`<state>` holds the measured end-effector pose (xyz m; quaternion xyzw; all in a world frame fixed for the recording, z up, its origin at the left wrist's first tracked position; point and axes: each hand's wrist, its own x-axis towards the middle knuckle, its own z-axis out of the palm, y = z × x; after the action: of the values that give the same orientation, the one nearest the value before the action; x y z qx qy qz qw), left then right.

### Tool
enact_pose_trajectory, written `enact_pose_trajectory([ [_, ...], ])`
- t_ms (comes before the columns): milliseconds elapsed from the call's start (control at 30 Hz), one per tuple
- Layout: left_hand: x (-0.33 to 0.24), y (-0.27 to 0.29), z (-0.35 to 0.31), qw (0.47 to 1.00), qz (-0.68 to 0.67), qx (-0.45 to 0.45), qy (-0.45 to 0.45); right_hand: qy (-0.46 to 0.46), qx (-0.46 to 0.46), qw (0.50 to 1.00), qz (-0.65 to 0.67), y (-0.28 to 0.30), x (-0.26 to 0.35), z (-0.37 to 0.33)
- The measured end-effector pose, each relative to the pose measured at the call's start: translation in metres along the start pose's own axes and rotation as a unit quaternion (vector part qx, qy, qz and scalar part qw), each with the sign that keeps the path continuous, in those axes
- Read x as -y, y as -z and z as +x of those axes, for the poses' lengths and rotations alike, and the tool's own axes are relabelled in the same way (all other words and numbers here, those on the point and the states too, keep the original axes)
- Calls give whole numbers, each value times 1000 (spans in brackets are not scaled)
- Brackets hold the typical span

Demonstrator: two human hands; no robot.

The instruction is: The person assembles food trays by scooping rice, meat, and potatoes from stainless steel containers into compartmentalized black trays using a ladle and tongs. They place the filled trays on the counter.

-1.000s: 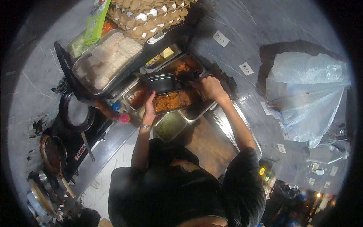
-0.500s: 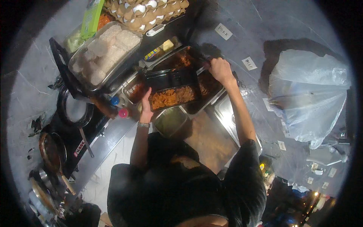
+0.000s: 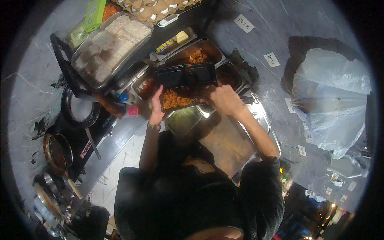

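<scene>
A black compartment food container (image 3: pixel 186 76) sits over the metal pans, tilted toward me. Orange-brown chopped food (image 3: pixel 176 99) fills its near compartment, while the far ones look dark and bare. My left hand (image 3: pixel 157 103) grips its left edge, thumb up along the side. At the container's near right corner, my right hand (image 3: pixel 227 100) is closed round a utensil whose dark handle (image 3: pixel 248 99) sticks out to the right. The utensil's working end is hidden, so its kind cannot be told. Behind the container, a metal pan (image 3: pixel 214 46) holds reddish-orange food.
A tray of white rice (image 3: pixel 126 36) stands back left, near egg cartons (image 3: pixel 150 12) and a tub with butter (image 3: pixel 182 37). Bottles with blue (image 3: pixel 123 97) and pink (image 3: pixel 133 111) caps stand left. Close by are a green-filled pan (image 3: pixel 182 122), a cutting board (image 3: pixel 226 144), and plastic bags (image 3: pixel 332 100).
My right hand has moved left and nearer, from the right-hand pan to the container's near right corner. The utensil handle now shows to its right. My left hand still holds the container.
</scene>
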<state>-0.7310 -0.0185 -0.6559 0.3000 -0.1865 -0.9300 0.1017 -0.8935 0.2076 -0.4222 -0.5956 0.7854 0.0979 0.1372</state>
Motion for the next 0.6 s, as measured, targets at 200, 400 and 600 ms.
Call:
enact_pose_trajectory([
  [200,-1,-28,-14,1000,-5,20,-2,-44,-79,994,59,35,-10,-22],
  [400,-5,-37,-25,1000,25,-4,-2,-31,-127,987,92,63,-22,-33],
  [600,1,-31,-27,999,23,-22,6,-112,-224,965,77,108,-53,-31],
])
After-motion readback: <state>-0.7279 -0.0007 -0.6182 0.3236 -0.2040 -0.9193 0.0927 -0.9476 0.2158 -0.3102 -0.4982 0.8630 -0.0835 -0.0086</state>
